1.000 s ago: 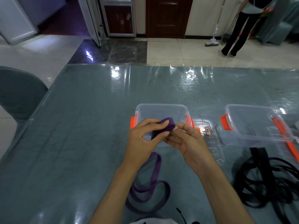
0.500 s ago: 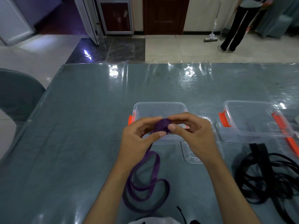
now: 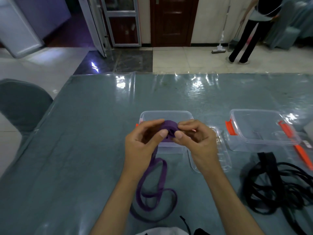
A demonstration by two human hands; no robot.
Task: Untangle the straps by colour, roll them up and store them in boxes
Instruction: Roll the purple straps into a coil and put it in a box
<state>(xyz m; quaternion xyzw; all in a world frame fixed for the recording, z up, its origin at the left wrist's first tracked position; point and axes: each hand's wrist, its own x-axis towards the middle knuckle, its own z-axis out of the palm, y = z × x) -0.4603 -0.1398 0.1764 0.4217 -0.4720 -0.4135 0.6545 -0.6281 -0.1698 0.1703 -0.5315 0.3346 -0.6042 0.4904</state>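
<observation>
Both pinching purple strap roll (image 3: 169,128): left hand (image 3: 142,146) & right hand (image 3: 198,143), just above clear box (image 3: 166,114). Loose tail trailing onto tabletop (image 3: 84,150). Black straps (image 3: 277,185) heaped right, prob. tangled.

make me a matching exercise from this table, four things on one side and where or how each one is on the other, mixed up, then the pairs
Things:
1. purple strap
2. black straps
3. right clear box
4. clear lid

States:
A. tangled heap on the table, right side
B. lying flat beside the middle box, partly under the right hand
C. open, with orange latches
D. partly rolled, pinched by both hands, left hand included, its tail looped on the table

Pairs: 1-D, 2-A, 3-C, 4-B
</observation>
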